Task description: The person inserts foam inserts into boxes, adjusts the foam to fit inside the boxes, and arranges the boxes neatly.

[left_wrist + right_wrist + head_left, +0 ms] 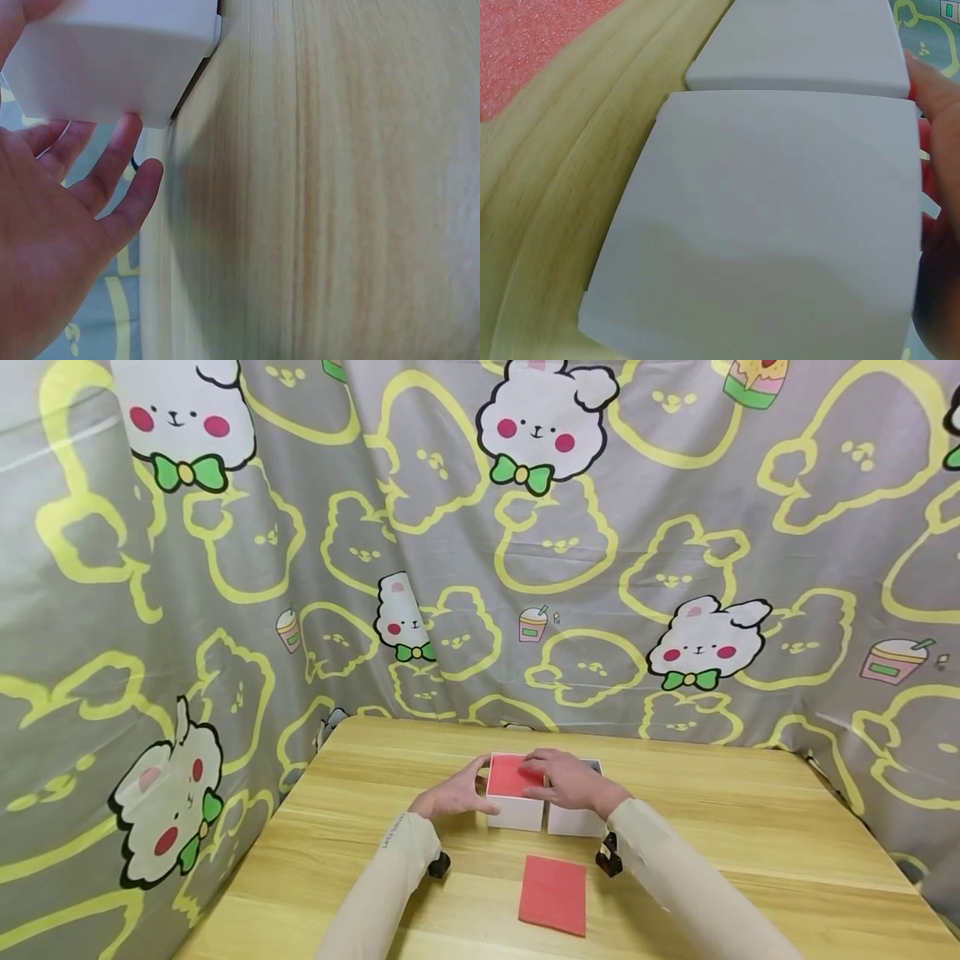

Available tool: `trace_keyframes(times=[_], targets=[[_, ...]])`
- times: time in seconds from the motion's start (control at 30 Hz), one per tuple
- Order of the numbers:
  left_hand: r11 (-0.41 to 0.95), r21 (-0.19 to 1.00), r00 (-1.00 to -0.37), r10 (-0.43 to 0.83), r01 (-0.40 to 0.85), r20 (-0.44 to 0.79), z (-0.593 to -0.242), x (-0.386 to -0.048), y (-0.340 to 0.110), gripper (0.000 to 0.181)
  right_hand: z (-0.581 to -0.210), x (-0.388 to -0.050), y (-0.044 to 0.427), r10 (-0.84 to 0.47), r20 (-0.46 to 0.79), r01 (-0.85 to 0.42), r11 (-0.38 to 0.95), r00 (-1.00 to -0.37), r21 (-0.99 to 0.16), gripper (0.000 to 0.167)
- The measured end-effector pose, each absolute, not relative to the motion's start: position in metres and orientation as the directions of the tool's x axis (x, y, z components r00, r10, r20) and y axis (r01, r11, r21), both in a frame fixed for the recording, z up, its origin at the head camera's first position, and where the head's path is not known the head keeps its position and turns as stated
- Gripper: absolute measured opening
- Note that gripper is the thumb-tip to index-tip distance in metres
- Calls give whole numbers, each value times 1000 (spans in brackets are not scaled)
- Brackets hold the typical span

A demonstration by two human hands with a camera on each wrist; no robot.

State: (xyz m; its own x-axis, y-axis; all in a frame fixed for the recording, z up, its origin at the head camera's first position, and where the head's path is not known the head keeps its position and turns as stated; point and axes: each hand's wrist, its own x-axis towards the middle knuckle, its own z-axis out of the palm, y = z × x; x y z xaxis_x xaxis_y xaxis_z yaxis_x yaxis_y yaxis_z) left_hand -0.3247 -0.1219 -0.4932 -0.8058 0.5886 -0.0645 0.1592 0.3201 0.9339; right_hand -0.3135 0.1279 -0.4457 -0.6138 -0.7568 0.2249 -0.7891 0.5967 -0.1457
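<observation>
Two white boxes stand side by side on the wooden table. Inside the top of the left box (516, 815) lies a red sheet (510, 774). My left hand (452, 794) is at that box's left side, and in the left wrist view its spread fingers touch the white wall (112, 71). My right hand (573, 781) reaches over the right box (572, 821), its fingertips on the red sheet. In the right wrist view the boxes hide part of this hand (939, 97). A second red sheet (552, 895) lies flat on the table in front.
The wooden table (712, 860) extends around the boxes. A grey curtain (465, 635) with cartoon animals hangs behind and to the left. Black devices are strapped at the left wrist (439, 864) and the right wrist (609, 856).
</observation>
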Motion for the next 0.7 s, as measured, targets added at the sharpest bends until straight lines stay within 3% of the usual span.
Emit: trace_keyframes(times=[0.2,0.47,0.7], targets=[[335,925,-810,584,179,-55,-491,-324,-122,95,-446,-315,127,-758,236,-793,586,-609,-164,42],[345,923,-816,574,171,-64,-493,-325,-123,97,-438,-312,139,-708,210,-737,628,-674,-250,30],[332,927,-808,587,177,-56,-491,-323,-122,95,-437,-311,139,-692,160,-703,647,-704,-296,29]])
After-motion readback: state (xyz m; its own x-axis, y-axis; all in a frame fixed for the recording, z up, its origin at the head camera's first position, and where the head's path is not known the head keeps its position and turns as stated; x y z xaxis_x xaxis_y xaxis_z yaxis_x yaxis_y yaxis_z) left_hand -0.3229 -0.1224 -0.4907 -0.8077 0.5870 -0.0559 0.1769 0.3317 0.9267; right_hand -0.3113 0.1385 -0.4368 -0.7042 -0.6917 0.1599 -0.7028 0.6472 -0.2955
